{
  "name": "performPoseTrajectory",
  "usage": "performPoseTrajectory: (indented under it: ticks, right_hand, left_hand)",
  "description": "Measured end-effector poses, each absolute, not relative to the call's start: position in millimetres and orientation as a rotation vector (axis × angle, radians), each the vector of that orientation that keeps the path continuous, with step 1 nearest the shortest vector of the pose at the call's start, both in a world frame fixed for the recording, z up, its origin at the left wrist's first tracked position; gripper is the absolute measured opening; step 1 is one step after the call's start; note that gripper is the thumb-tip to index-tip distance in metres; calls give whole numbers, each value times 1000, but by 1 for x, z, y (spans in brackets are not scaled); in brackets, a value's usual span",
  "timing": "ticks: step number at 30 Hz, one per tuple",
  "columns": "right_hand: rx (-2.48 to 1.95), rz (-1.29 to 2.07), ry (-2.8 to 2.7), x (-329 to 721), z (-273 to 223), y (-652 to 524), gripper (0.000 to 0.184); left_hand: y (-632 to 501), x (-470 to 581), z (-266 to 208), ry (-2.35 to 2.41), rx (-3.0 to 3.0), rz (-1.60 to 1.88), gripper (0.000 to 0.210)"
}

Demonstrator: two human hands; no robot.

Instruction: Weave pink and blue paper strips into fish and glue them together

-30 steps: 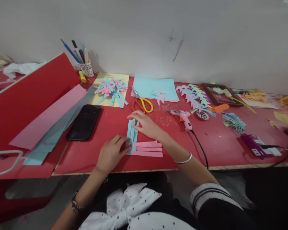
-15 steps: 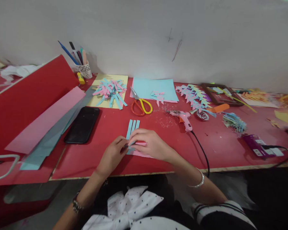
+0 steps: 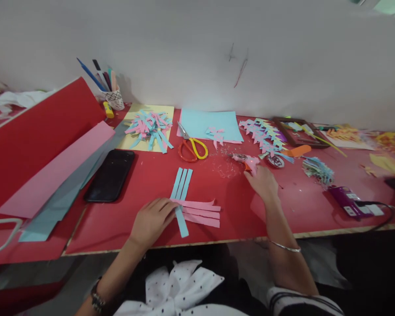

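- Blue paper strips (image 3: 181, 184) and pink paper strips (image 3: 204, 212) meet at a crossing on the red table (image 3: 149, 175), near its front edge, right in front of me.
- Pink ones run off to my right, topmost one curled at its end. Blue ones point away from me side by side; one blue length points back toward the table edge.
- Left hand (image 3: 154, 217): beside and over the crossing, fingers close together, tips on the paper. Can't tell if I'm pinching or only pressing.
- Right hand (image 3: 265, 183): on the handle of the pink glue gun (image 3: 243, 159), thumb near the orange trigger. Handle mostly covered, can't tell how tightly my fingers close.
- Scissors (image 3: 187, 137), one red handle, one yellow, lie beyond the strips; blades over the edge of the blue sheet (image 3: 197, 121).
- Left of that: cut-strip pile (image 3: 151, 127) on a yellow sheet (image 3: 131, 114).
- Black phone (image 3: 110, 175) lies left of the strips.
- Zigzag paper chain (image 3: 261, 134) lies beyond the gun.
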State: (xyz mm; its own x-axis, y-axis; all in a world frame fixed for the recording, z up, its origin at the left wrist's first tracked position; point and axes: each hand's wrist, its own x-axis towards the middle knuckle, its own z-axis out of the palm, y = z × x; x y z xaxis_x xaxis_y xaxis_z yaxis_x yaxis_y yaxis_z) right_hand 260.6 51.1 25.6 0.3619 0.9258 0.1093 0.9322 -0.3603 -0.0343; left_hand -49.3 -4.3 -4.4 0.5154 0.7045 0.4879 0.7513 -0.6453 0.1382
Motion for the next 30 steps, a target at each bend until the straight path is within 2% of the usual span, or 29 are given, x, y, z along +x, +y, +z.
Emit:
performPoseTrajectory:
  ticks: [3, 7, 10, 16, 20, 30]
  right_hand:
    - [-2517, -63, -1702, 264, 23, 53, 27]
    - [-2482, -89, -1634, 258, 29, 48, 33]
    - [-2248, -80, -1661, 245, 29, 39, 37]
    - [-1790, 201, -1970, 206, 17, 20, 44]
    - [-1742, 256, -2089, 189, 8, 19, 51]
    - [-1656, 265, -2243, 180, 3, 24, 45]
  left_hand:
    - [-5, -50, -4, -1242, -2608, -789, 39]
    - [-6, -52, -5, -1206, -2553, -814, 42]
    - [-7, -53, -6, -1194, -2542, -815, 42]
    - [-9, -55, -3, -1156, -2582, -828, 45]
    - [-9, -58, -1, -1176, -2603, -827, 42]
    - [-9, -63, -10, -1213, -2680, -832, 34]
